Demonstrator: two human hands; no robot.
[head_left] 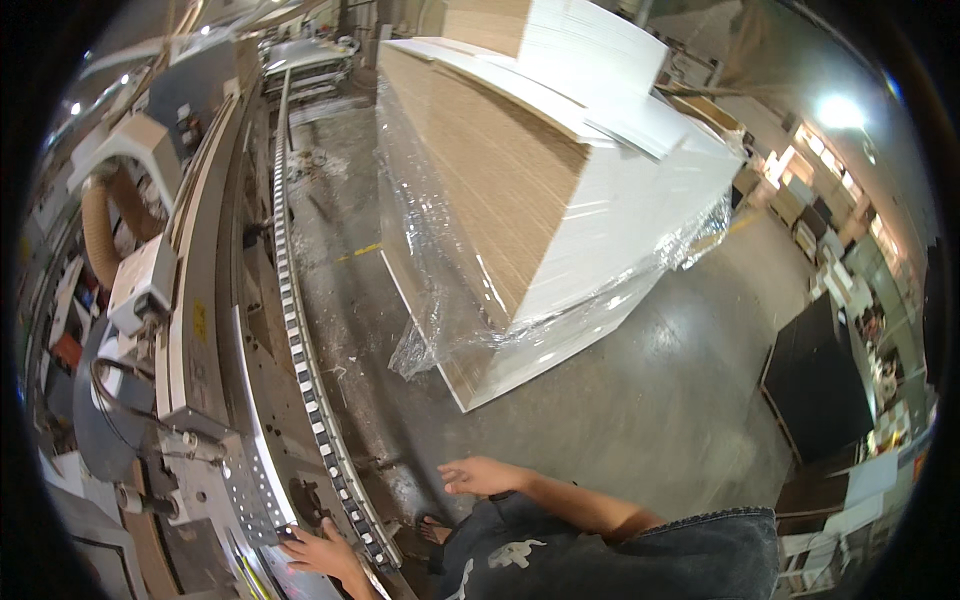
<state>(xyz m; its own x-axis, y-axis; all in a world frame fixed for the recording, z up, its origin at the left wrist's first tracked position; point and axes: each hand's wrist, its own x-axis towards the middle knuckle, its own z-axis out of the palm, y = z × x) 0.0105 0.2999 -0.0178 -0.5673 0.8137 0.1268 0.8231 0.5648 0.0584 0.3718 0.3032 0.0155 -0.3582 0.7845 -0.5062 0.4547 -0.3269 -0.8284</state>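
Nearest, at the lower edge, is the front of a dark shirt [620, 555] with a pale print, worn by the person whose two bare hands show. The left hand [325, 556] is low on the left, its fingers spread and holding nothing, at the edge of a long machine [205, 375]; whether it presses on the metal or is just above it, I cannot tell. The right hand [478, 476] is in the air in front of the body, empty, fingers loosely extended. One foot [434, 528] shows below, between the hands.

The machine runs along the left side, away from the person. Just beyond the left hand is one metal plate [248, 497] dotted with small holes; farther along, a ribbed tan hose [100, 235] bends down beside a pale housing. One long rail [303, 360] with a row of black and white segments, too many to count, curves along the machine's right side.

The grey concrete floor [690, 360] is shiny in the middle and dusty near the rail. On it stands one large stack of boards [590, 240], white and brown, its lower part wrapped in clear film [425, 215]. To the right is one big dark panel [820, 380]. One bright lamp [840, 112] glares high on the right in the cluttered workshop.
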